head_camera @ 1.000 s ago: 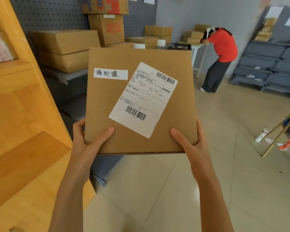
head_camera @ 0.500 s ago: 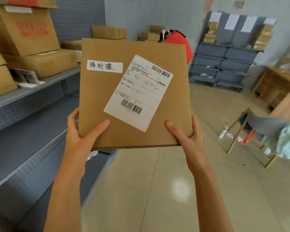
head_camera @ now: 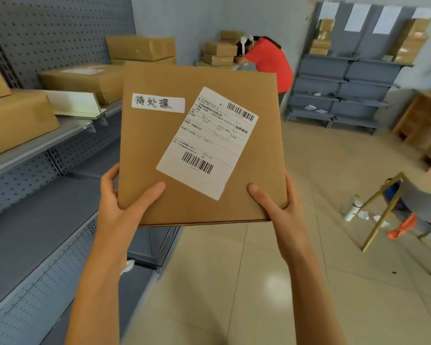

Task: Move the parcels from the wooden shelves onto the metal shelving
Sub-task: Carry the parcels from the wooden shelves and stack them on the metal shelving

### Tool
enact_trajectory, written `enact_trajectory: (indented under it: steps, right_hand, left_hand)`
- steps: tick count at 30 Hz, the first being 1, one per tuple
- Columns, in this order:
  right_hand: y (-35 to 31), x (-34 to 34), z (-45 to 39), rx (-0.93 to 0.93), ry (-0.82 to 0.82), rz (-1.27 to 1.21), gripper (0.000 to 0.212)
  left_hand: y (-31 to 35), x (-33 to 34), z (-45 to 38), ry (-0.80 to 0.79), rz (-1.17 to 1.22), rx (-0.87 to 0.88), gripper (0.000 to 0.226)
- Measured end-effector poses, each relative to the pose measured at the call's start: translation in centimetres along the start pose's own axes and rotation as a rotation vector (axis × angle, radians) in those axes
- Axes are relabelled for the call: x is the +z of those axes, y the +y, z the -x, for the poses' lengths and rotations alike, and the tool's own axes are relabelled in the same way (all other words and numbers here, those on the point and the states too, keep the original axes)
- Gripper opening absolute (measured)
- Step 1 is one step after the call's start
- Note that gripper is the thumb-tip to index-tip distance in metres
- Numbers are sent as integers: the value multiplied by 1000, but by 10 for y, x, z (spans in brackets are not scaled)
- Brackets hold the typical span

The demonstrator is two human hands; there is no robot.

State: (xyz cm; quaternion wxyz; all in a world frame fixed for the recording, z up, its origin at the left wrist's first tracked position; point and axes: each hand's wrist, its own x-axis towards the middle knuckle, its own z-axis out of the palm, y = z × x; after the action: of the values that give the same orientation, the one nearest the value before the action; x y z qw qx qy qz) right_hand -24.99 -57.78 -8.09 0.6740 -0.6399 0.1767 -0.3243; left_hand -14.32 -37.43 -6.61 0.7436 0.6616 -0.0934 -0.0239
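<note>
Flat parcel point(head_camera: 199, 143) held level at chest height, left hand point(head_camera: 125, 205) & right hand point(head_camera: 276, 207) each gripping a near corner, thumbs on top. Wooden shelves now out of view; metal shelving point(head_camera: 35, 235) runs along carrier's left w/ a bare tier alongside. Transfer roughly halfway; set-down likely next.

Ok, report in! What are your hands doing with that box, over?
Left hand and right hand both grip the parcel at its near corners. Parcel in the air, metal shelving at left. Nothing between them.
</note>
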Motion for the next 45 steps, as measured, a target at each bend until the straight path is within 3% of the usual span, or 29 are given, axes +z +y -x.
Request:
enact_trajectory:
  steps: [15,21,28,37,45]
  right_hand:
    - [35,34,-335,11,-173,-101,79]
    - [62,63,-456,-22,-161,-101,81]
    - [59,104,-600,-74,-175,-109,76]
    - [85,154,-754,-44,-338,-179,81]
    - [85,214,-892,-24,-726,-242,82]
  left_hand:
    - [-9,139,-257,158,-58,74,79]
    - [-27,180,-381,149,-45,114,72]
    - [-22,221,-522,141,-2,182,82]
    - [-25,253,-636,268,-56,278,85]
    - [-20,294,-702,603,-115,416,85]
